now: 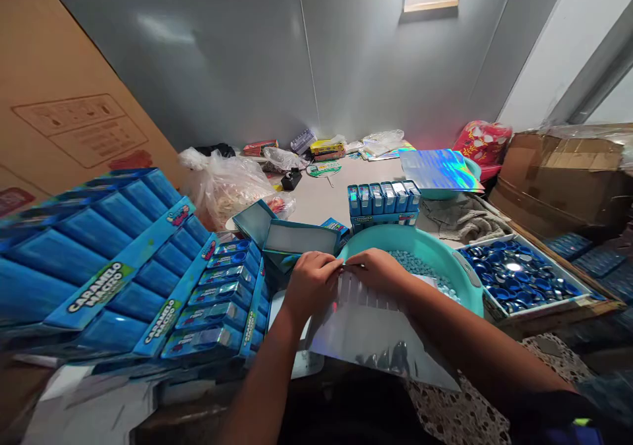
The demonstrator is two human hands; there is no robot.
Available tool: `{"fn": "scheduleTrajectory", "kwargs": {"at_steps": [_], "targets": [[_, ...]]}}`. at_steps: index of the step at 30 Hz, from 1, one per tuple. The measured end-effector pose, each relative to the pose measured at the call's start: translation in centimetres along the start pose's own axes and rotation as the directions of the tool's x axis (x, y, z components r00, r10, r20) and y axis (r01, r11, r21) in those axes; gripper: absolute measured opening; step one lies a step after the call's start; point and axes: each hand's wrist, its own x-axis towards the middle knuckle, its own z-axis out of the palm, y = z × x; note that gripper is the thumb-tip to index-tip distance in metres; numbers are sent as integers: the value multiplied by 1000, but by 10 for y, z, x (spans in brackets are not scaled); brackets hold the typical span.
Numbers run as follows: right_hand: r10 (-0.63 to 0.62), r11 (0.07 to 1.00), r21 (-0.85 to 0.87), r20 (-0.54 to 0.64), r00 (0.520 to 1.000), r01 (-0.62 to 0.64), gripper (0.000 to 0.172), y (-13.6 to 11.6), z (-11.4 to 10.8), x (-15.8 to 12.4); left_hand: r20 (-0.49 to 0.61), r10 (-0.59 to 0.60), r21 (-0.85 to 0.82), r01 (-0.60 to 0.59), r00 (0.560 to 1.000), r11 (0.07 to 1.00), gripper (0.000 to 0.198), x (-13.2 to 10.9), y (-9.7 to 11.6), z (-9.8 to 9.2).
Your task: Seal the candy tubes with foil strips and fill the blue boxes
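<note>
Starting at the near left corner of the surface, we've got blue display boxes banked up high, a clear plastic bag behind them. Moving right, an open box sits beside that bank. And here's the left hand, fingertips right beside those of the right hand; both grips look pinched closed on the upper edge of a translucent sheet, which slopes down past the surface's near edge. Risky spot: should either pinch slip, the sheet could slide off that edge. Just right, the teal basin holds pale blue pieces; a forearm catching its rim could spill them. Last, by the near right corner, a white tray brims with blue caps, and a bump could scatter some.
</note>
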Motion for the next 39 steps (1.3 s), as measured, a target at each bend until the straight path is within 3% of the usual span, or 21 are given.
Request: {"fn": "scheduleTrajectory", "kwargs": {"at_steps": [5,11,14,22,29,35,39], "targets": [[6,1000,6,-3,1000,-6,37,-1,-2,-1,-65,-25,-26,23,998,999,23,-4,-2,0],[50,996,-74,36,998,-47,31,-5,2,-1,88,-2,-142,15,996,990,23,5,-11,-2],[45,995,-85,43,998,-42,31,-4,3,0,104,0,-147,15,995,989,25,7,-10,-2],[64,993,-99,21,998,-62,34,0,4,1,-52,13,10,-12,999,1000,27,-3,-2,9],[72,992,-109,37,997,-67,36,-4,3,0,-57,93,37,-91,994,995,27,-14,-4,10],[39,992,-124,3,999,-38,32,-3,3,-1,-49,16,31,-15,999,999,33,-15,2,9],[37,990,-135,-15,999,-39,34,-3,3,-1,-53,55,21,-54,997,998,29,-16,1,11]]}}
